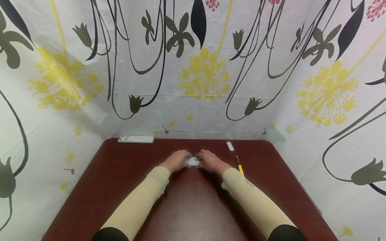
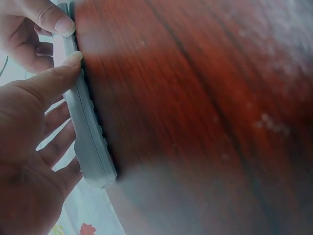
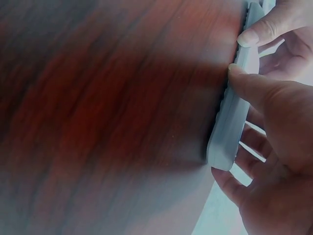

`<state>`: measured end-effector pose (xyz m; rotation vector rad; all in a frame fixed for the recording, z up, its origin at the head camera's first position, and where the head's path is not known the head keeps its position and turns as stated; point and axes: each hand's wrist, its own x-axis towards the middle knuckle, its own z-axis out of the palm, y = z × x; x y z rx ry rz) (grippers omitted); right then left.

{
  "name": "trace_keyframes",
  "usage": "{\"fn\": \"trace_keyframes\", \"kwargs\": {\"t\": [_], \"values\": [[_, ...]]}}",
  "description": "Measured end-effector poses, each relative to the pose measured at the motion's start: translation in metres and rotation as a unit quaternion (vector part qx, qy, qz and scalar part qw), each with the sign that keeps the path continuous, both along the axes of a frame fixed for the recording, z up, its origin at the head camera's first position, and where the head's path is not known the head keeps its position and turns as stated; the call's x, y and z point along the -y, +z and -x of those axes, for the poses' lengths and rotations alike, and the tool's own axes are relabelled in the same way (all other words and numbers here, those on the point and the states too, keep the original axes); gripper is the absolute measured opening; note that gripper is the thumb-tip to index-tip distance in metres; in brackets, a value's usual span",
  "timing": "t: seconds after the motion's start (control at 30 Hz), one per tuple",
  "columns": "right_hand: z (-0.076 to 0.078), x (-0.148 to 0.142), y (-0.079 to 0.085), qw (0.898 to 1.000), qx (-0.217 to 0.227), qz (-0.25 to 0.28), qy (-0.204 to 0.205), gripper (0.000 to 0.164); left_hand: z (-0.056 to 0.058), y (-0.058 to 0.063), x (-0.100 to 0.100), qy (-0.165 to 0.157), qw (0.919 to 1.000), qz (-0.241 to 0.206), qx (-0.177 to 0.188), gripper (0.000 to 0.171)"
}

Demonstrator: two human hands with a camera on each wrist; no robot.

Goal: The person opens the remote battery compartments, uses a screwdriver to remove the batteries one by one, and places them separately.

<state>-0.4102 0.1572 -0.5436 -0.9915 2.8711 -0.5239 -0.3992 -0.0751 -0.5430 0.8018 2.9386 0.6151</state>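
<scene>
A pale remote control [image 1: 193, 161] lies crosswise on the table between my two hands, its button side turned down in both wrist views. My left hand [image 1: 177, 161] grips one end, thumb along the near long edge and fingers behind. The other end is held by my right hand [image 1: 212, 162] in the same way. Both thumbs come close together at the middle of the remote [image 2: 90, 132]. On its upturned back, near the right hand, a dark patch with a bit of yellow shows, too small to make out. The right wrist view shows the remote's [image 3: 230, 127] rounded end.
A second white remote [image 1: 135, 139] lies at the table's back left edge. Toward the back right is a small white flat piece [image 1: 230, 146], resembling a battery cover. A screwdriver with a yellow handle [image 1: 240, 168] lies beside the right forearm. Patterned cloth [image 1: 193, 113] hangs around the dark red table [image 1: 120, 187].
</scene>
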Motion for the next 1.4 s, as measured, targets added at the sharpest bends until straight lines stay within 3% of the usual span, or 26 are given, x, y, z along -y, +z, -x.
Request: {"fn": "trace_keyframes", "kwargs": {"t": [0.33,1.1,1.4], "values": [[-0.001,-0.002,-0.001,1.0,-0.005,-0.003,-0.02,0.04,-0.002,0.002,0.001,0.003,0.9994,-0.031,0.014,0.039],[-0.005,-0.018,0.002,0.998,0.001,-0.016,-0.062,0.049,0.0,0.003,-0.002,0.002,0.9998,-0.02,0.006,0.036],[-0.016,-0.028,0.012,0.997,-0.002,-0.002,-0.08,0.052,0.002,0.0,-0.001,-0.004,0.9999,-0.011,-0.005,0.036]]}}
